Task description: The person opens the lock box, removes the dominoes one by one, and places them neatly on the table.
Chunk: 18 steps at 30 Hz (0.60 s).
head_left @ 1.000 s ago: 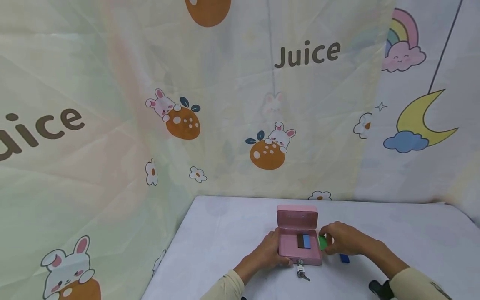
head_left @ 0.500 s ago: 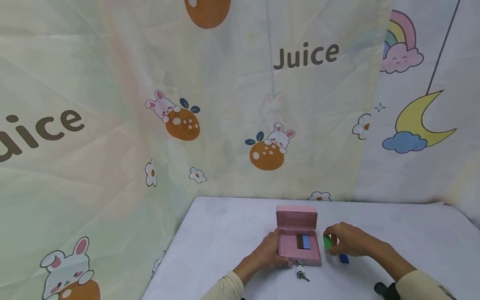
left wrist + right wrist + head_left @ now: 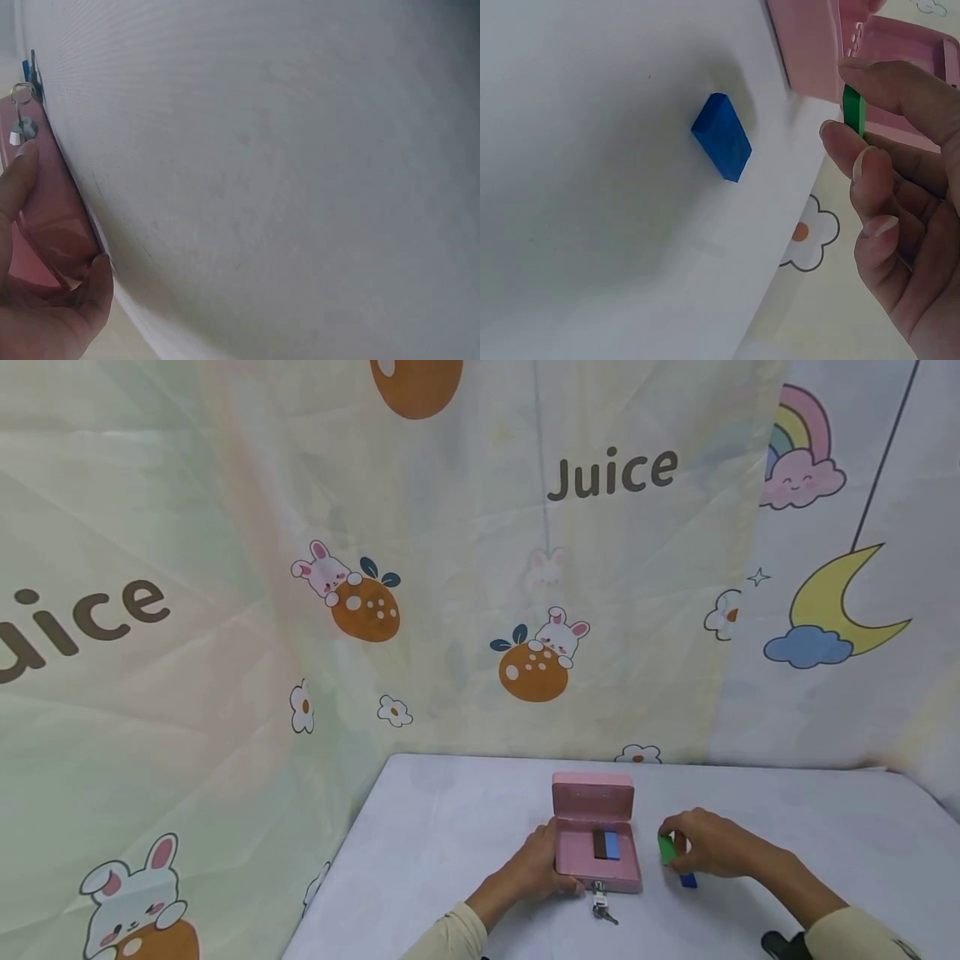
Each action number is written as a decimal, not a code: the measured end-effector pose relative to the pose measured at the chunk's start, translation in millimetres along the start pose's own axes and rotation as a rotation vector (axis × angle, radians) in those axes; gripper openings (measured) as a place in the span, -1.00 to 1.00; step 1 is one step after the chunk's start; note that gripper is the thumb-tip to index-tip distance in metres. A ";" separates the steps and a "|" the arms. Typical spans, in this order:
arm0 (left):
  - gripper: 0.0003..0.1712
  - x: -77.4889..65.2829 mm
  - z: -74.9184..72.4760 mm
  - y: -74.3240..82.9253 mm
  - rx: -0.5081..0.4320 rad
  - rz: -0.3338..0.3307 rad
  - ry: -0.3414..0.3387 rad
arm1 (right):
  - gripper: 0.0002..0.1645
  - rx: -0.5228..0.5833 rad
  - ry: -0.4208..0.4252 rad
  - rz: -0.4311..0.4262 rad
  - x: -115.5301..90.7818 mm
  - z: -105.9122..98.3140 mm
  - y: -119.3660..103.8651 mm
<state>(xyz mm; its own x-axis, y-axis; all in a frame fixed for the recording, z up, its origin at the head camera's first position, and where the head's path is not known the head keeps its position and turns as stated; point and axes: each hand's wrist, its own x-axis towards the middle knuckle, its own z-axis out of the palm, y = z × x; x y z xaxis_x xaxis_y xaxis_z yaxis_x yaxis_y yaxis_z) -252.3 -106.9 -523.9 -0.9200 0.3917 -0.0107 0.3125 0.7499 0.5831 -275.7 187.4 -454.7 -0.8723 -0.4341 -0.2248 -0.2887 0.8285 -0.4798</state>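
An open pink metal cash box [image 3: 626, 883] stands on the white table with its lid raised at the back. My left hand [image 3: 542, 864] grips its left side, thumb at the front near the lock [image 3: 24, 129]. Inside lie a dark brown block [image 3: 599, 843] and a light blue block [image 3: 612, 845], side by side. To the right of the box my right hand [image 3: 708, 843] pinches a small green block [image 3: 853, 112] between thumb and fingertips. A dark blue block [image 3: 721, 139] lies on the table below that hand, partly covered by it in the head view.
Keys [image 3: 604, 913] hang from the lock at the box front and lie toward the near side. A printed cloth [image 3: 450, 610] forms the wall behind and to the left of the white table [image 3: 450, 802]. A black object [image 3: 783, 946] shows by the right sleeve.
My right hand has moved right, away from the box's right edge, carrying the green block toward the dark blue one. The left hand has kept its grip on the box.
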 end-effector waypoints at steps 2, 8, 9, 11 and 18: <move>0.20 -0.6 -0.2 -0.3 -0.008 -0.001 -0.003 | -0.52 -0.003 -0.001 -0.009 -1.2 -0.4 1.1; 0.21 -1.6 -0.3 -1.1 -0.014 -0.013 -0.006 | -0.53 -0.009 0.004 -0.032 -5.2 -2.1 5.2; 0.21 -1.5 -0.3 -1.3 -0.013 -0.012 -0.005 | -0.53 -0.007 0.004 -0.026 -5.6 -2.2 6.0; 0.20 -1.2 -0.1 -1.8 -0.013 -0.011 -0.003 | -0.52 -0.003 0.003 -0.017 -6.0 -2.0 7.6; 0.19 -0.4 0.2 -3.2 -0.011 0.006 -0.002 | -0.51 0.005 -0.007 0.008 -6.3 -0.7 12.9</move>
<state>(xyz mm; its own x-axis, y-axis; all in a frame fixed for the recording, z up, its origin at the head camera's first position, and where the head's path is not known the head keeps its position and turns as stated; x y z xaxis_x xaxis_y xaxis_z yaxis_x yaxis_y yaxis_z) -252.9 -109.4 -525.9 -0.9176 0.3974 -0.0093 0.3151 0.7415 0.5923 -274.1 201.0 -458.9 -0.8719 -0.4301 -0.2340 -0.2800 0.8301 -0.4823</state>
